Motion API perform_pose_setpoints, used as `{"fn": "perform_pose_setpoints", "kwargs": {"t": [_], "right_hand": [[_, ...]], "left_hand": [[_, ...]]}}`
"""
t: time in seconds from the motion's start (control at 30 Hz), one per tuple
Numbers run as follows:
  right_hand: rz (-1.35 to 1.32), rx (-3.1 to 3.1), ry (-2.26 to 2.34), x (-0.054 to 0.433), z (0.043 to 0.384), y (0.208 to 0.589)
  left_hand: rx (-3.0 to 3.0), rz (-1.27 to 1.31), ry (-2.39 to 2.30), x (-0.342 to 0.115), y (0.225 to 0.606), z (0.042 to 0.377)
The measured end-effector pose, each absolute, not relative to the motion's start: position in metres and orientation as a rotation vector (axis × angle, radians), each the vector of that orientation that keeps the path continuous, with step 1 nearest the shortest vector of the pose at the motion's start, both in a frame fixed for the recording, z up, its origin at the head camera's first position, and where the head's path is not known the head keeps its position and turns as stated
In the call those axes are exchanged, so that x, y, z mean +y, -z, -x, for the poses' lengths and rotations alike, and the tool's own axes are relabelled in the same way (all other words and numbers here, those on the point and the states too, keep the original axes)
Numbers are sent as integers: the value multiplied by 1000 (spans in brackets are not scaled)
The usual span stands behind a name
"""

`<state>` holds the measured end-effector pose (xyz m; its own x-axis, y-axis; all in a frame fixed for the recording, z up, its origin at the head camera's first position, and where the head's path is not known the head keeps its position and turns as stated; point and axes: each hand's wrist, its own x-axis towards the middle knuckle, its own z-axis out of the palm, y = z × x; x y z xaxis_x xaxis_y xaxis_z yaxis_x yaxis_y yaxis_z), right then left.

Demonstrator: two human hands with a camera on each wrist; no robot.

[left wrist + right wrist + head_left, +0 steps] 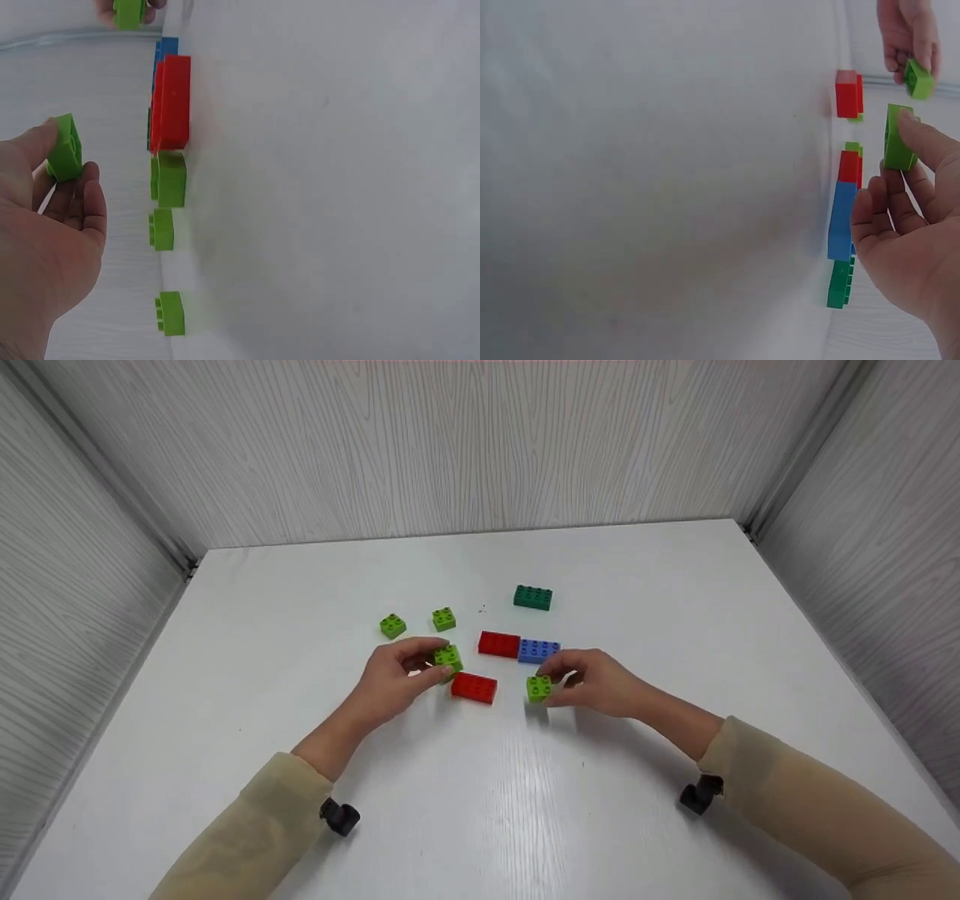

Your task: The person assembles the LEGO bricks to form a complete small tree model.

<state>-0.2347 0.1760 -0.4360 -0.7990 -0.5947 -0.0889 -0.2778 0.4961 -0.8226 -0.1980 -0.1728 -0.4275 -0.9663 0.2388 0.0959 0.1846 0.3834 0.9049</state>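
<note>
Pinching a square lime-green plastic brick (448, 655) in the left grip (394, 671) and a matching lime-green plastic brick (538, 688) in the right grip (604, 686), both raised above the white surface (480, 810), near a red rectangular plastic brick (474, 688). Seemingly at a holding step, likely calling next for steady fingers.

Left lime-green brick (448, 656), right lime-green brick (537, 688), both four-studded, aloft, studs up.

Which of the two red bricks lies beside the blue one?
The farther red brick, end to end with the blue brick; the nearer red brick lies apart.
</note>
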Motion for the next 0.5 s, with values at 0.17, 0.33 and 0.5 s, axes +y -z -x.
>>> {"fn": "perform_pose_setpoints", "kwargs": {"t": [0.17,0.33,0.5], "right_hand": [[724,2422,1122,172,227,446],[704,2433,1070,170,223,454],[758,2419,1044,173,222,459]], "left_hand": [[2551,-449,-1694,-146,428,190],[2513,-521,-1705,-124,435,184],[2494,-568,-1698,-108,445,180]]}}
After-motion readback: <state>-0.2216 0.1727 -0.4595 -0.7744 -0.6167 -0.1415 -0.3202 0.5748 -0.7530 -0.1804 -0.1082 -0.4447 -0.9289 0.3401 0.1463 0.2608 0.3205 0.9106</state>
